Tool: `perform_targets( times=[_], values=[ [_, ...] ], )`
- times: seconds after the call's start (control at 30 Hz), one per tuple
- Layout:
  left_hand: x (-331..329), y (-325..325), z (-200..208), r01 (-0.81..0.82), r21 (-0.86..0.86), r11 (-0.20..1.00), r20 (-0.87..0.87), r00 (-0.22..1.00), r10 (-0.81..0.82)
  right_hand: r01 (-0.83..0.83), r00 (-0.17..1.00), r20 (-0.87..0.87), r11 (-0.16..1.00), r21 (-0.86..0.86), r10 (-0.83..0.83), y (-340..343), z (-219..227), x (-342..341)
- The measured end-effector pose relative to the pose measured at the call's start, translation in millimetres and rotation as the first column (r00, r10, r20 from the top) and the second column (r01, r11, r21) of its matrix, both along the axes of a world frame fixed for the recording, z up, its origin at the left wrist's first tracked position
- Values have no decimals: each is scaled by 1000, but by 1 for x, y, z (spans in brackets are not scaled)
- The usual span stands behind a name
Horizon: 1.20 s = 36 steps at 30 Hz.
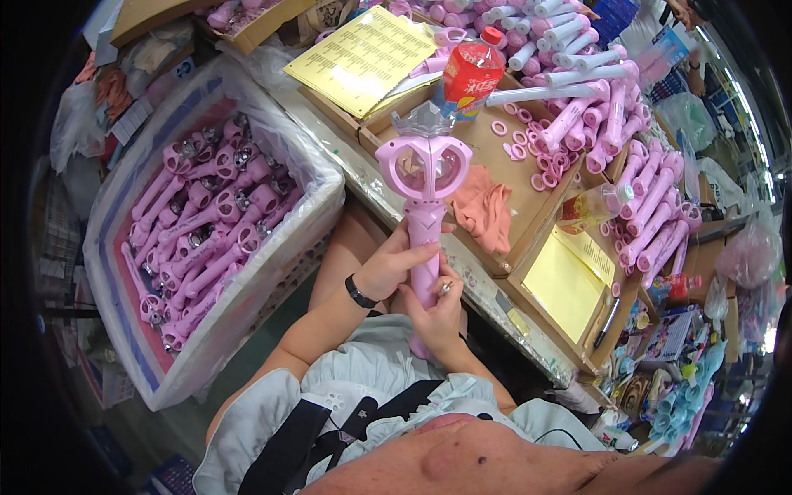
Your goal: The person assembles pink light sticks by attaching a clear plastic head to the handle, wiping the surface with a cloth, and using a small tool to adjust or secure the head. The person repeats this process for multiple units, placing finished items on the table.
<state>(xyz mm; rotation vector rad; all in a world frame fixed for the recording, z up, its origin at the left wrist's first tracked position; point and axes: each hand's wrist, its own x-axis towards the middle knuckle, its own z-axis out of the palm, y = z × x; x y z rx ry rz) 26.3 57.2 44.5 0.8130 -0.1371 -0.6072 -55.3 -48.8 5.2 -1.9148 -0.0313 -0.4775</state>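
Upright in front of my body is a pink toy wand (423, 216) with a heart-shaped, clear-windowed head and a translucent crown on top. My left hand (396, 266), with a black band on its wrist, is closed round the upper part of the handle. Lower down, my right hand (437, 318) also grips the handle, its fingers curled. A small silvery tip (445, 289) pokes out at the right fingers; what it belongs to is hidden. The wand's lower end shows below the hands, close to my light grey-green top.
To the left, a plastic-lined crate (326, 191) holds many pink wands. On the table, cardboard trays (388, 132) hold pink rings (518, 139), an orange cloth (483, 210), a red-capped bottle (474, 74), yellow sheets (363, 58) and a pen (607, 322). Wand handles (569, 124) pile up behind.
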Motion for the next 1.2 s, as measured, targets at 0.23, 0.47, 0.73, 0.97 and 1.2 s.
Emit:
perform_targets(
  times=[0.23, 0.47, 0.73, 0.97, 1.2],
  values=[
    [-1, 0, -4, -9, -69, 998, -87, 996, 3, -19, 999, -40, 1000, 4, 19, 1, 0, -2],
    [11, 4, -9, 68, -125, 990, -32, 997, -73, 2, 997, -79, 1000, -2, -2, 0, -2, -8],
    [23, -2, -17, -148, -184, 972, 116, 979, 170, -64, 998, -23, 997, 30, 65, 4, -2, -7],
    [4, -3, -32, -1, -14, 1000, 25, 1000, 1, -15, 1000, 16, 999, -35, 16, 3, -3, -7],
    [9, 0, -24, 3, -78, 997, 77, 997, 3, -38, 999, -5, 999, -16, 38, 2, -6, -9]
  ],
)
